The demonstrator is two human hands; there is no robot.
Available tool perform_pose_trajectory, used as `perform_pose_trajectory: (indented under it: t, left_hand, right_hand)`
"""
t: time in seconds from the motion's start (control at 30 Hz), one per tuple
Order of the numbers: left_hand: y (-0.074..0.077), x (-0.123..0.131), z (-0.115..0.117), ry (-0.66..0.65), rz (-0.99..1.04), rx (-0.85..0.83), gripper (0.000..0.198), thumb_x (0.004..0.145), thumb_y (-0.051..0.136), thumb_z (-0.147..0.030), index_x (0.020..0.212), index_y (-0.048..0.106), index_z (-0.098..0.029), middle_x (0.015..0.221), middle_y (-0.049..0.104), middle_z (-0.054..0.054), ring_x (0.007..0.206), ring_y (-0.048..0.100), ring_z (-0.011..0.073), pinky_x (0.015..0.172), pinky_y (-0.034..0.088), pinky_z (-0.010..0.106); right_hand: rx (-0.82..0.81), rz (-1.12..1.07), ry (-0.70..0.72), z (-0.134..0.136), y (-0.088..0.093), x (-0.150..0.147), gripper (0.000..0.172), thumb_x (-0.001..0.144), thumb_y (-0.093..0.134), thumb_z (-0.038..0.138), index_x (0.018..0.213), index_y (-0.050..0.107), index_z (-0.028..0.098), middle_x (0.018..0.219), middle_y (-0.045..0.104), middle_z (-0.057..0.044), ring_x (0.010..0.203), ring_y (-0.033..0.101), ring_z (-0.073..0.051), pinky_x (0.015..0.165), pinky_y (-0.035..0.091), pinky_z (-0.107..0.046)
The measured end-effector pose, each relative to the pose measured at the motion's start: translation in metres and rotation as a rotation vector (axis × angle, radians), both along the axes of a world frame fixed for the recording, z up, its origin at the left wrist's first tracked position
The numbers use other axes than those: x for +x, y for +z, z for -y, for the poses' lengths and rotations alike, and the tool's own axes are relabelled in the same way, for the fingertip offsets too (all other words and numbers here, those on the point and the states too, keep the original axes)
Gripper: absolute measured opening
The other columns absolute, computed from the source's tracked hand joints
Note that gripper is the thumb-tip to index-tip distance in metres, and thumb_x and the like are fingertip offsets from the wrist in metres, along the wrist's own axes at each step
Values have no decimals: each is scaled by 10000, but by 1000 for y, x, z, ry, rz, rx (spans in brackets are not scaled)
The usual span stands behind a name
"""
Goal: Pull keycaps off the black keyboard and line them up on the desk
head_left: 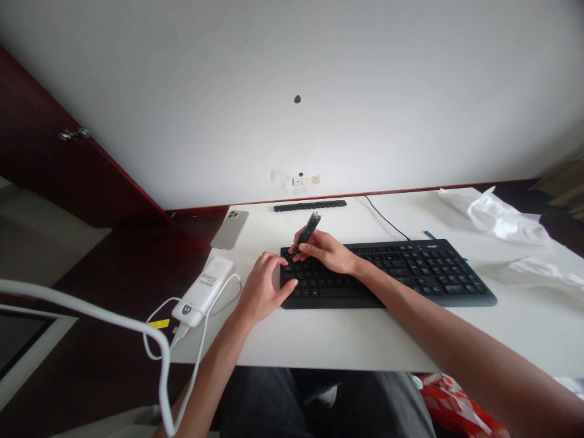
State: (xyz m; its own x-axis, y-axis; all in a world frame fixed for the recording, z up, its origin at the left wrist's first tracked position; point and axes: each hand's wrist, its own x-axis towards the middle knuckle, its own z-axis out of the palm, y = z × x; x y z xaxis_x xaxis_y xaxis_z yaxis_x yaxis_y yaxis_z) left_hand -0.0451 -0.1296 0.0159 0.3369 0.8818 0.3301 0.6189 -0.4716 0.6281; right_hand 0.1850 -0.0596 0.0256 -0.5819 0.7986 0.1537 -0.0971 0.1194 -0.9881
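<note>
A black keyboard (pixel 401 267) lies on the white table, keys up. My left hand (pixel 264 289) rests at its left end, thumb and forefinger apart, with the fingertips touching the keys there. Between the fingers of my right hand (pixel 326 249) is a dark, slim, pen-like tool (pixel 309 228), tilted with its pale end up and away from me. Its lower end points at the keyboard's upper left keys; the exact contact is hidden by my fingers. My right forearm passes over the keyboard's front edge.
Left of my hands lie a grey phone (pixel 231 229) and a white power bank (pixel 205 289) with a white cable (pixel 201 350). A dark notched strip (pixel 310 206) lies along the table's back edge. White plastic bags (pixel 502 216) and a thin blue item (pixel 429 235) are on the right.
</note>
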Motion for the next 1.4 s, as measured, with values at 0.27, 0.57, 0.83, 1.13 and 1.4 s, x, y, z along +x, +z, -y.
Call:
perform_pose_trajectory:
  t: [0.27, 0.57, 0.83, 1.13, 1.4]
  left_hand:
    - [-3, -1, -1, -7, 1, -28, 294, 919, 724, -331, 1159, 577, -243, 1170, 591, 64, 1128, 603, 248, 1011, 517, 421]
    - [-2, 0, 0, 2, -17, -34, 294, 927, 723, -363, 1145, 568, -241, 1151, 583, 61, 1108, 596, 246, 988, 521, 417]
    - [0, 0, 2, -14, -89, -63, 766, 649, 930, -624, 1179, 528, -244, 1187, 574, 74, 1111, 610, 299, 956, 536, 482]
    - [-2, 0, 2, -1, -124, -80, 818, 611, 947, -621, 1194, 513, -247, 1187, 572, 75, 1107, 626, 319, 935, 547, 498]
    - [-3, 0, 2, 0, -118, -79, 822, 607, 958, -597, 1200, 518, -236, 1186, 586, 78, 1102, 634, 318, 956, 541, 505]
  right_hand:
    - [28, 33, 19, 1, 1, -1, 366, 1014, 633, 514, 1147, 563, 179, 1123, 730, -117, 939, 747, -205, 852, 603, -362]
    - [66, 110, -45, 3, 1, -4, 348, 1031, 597, 501, 1162, 545, 183, 1093, 727, -110, 911, 765, -214, 826, 631, -367]
    - [185, 170, -46, 9, 8, -7, 280, 1075, 518, 455, 1146, 569, 189, 1077, 726, -95, 900, 740, -200, 859, 623, -374]
    - [210, 159, -88, 9, 0, -11, 260, 1096, 463, 432, 1194, 526, 199, 1053, 727, -83, 838, 725, -181, 818, 614, -354]
    - [261, 224, -101, 13, 6, -10, 276, 1074, 514, 465, 1148, 574, 206, 971, 746, -60, 832, 714, -195, 806, 596, -345]
